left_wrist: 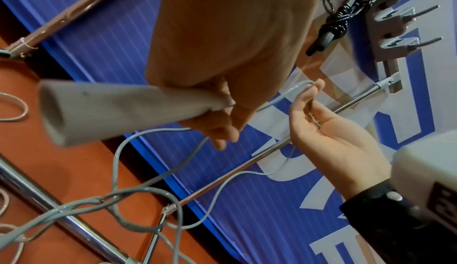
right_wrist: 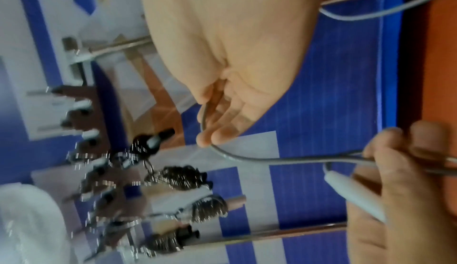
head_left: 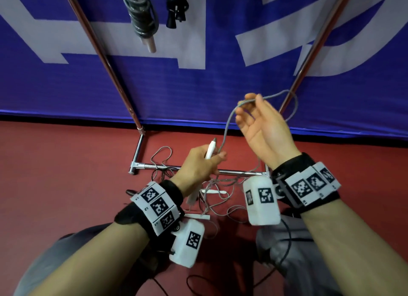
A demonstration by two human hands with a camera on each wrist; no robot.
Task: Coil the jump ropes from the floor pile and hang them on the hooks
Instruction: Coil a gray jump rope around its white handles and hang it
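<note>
Progress: two coiled ropes (head_left: 141,19) already hang above the rack base bar (head_left: 176,166); more ropes lie in a loose pile (head_left: 212,194) on the floor just behind that bar.

Current grey rope (head_left: 227,123): left hand (head_left: 198,165) clamped on its white handle (head_left: 209,149). Right hand (head_left: 262,128), raised above the bar, palm up, fingers (head_left: 250,97) loosely curled; the cord is looped over the fingertips. Coiling barely begun.

no readable text, banner (head_left: 198,86) letters cropped
</note>
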